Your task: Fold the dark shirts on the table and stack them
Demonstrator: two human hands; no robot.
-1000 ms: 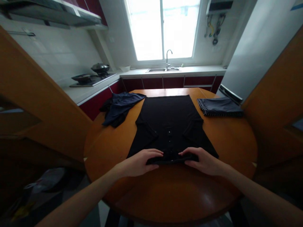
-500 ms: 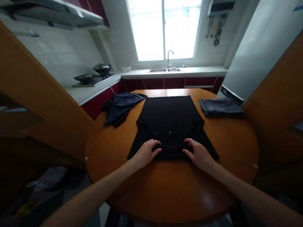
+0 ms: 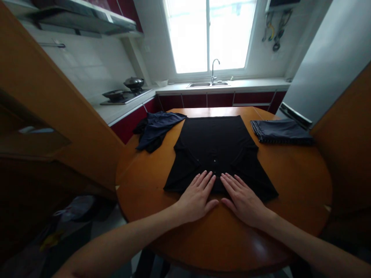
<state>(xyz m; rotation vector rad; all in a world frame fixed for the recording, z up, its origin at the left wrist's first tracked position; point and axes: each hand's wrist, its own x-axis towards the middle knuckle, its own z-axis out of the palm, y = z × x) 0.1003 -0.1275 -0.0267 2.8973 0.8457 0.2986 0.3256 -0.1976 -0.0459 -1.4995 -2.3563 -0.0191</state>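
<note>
A black garment (image 3: 213, 135), which looks like a shirt with a few small buttons, lies spread out on the round wooden table (image 3: 298, 181). Its near edge faces me. My left hand (image 3: 197, 196) rests flat on that near edge, fingers stretched out over the cloth and thumb pointing inward. Mirroring it, my right hand (image 3: 242, 199) lies palm down on the same edge, a little to the right. The fingertips of both hands almost meet near the button line. Part of the near edge is hidden beneath them.
A crumpled dark blue and black cloth (image 3: 158, 129) lies at the table's back left. Folded dark jeans (image 3: 281, 131) sit at the back right. Beyond are a counter with a sink (image 3: 199, 84), a stove with a lidded pan (image 3: 133, 83), and a fridge (image 3: 324, 58) on the right.
Both hands have let go of the garment's near edge, moved closer together and flattened onto it. The view has shifted slightly left.
</note>
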